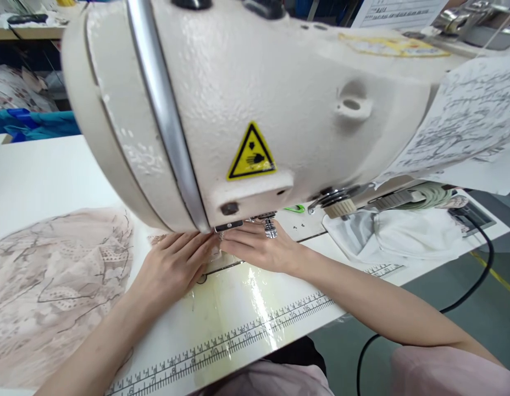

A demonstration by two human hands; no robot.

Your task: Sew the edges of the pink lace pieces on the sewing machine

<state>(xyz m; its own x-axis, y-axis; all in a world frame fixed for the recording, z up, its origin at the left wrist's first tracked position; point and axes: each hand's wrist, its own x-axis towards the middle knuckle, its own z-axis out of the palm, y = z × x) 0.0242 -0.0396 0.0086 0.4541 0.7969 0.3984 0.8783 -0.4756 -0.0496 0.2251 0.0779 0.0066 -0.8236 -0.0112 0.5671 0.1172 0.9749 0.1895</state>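
Note:
Under the head of a white sewing machine (280,99), my two hands lie close together, their fingertips near the needle area. My left hand (172,267) rests flat, fingers stretched out side by side over a small piece of peach lace fabric (156,240). Pointing left, the fingers of my right hand (265,247) are extended and lie low on the machine bed, partly behind a metal thumbscrew (270,226). The machine head hides the needle and some fingertips. A large heap of pale pink printed fabric (61,286) spreads to the left of my left hand.
A printed ruler strip (222,346) runs along the table's front edge. White fabric (403,234) lies at the right, near a coil of pale green strips (430,195). Handwritten paper (469,121) hangs on the machine. A black cable (481,283) loops beside the table.

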